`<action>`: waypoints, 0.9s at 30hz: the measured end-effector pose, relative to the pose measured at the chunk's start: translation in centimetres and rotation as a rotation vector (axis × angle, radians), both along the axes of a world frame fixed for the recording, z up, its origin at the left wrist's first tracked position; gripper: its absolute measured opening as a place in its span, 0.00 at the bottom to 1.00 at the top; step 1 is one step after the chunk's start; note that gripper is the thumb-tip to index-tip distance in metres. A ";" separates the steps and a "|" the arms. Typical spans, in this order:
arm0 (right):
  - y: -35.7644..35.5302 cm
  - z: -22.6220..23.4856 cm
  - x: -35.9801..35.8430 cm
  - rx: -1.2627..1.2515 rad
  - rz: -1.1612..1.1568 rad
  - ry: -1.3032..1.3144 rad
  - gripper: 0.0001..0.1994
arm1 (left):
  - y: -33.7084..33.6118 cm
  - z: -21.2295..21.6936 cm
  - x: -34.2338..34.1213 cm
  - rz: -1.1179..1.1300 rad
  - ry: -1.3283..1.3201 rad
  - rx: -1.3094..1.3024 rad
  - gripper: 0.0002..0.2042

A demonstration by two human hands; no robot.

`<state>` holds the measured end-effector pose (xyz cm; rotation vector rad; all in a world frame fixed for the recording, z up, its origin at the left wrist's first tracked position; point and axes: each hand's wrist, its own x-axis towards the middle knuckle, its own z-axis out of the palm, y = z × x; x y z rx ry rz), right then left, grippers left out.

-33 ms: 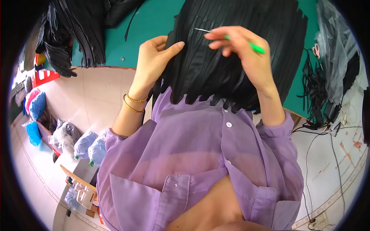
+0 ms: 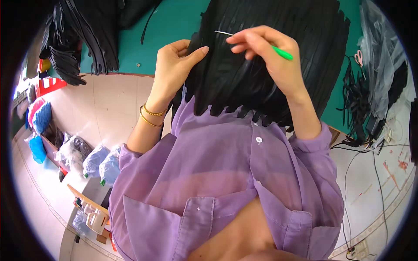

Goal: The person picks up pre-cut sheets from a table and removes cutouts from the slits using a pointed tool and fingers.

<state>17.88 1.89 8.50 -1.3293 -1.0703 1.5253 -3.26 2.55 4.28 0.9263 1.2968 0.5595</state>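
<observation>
A sheet of black leather-like strips [image 2: 270, 26] hangs over the table's near edge and onto my lap, its lower edge notched. At its left edge my left hand [image 2: 182, 58] is closed, thumb on top and the fingertips partly hidden behind the material. Over the middle of the strips, my right hand [image 2: 272, 50] is closed around a slim tool with a green handle [image 2: 282, 53]. Its thin metal tip points left, just above or against the strips; contact is hard to tell.
The green table [image 2: 174, 21] carries more black strips [image 2: 93, 35] at the left. Pink-handled scissors [image 2: 358, 58], loose black strips [image 2: 355, 100] and clear plastic [image 2: 379, 56] lie at the right. Bagged bundles [image 2: 96, 161] stand at lower left; cables [image 2: 380, 187] cross the floor at right.
My right hand has shifted slightly left with the green-handled tool, whose tip also moves left. My left hand stays at the strips' edge.
</observation>
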 end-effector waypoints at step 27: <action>2.8 -0.8 -1.5 0.010 0.063 0.082 0.16 | 0.3 2.5 0.1 0.153 -0.066 0.209 0.09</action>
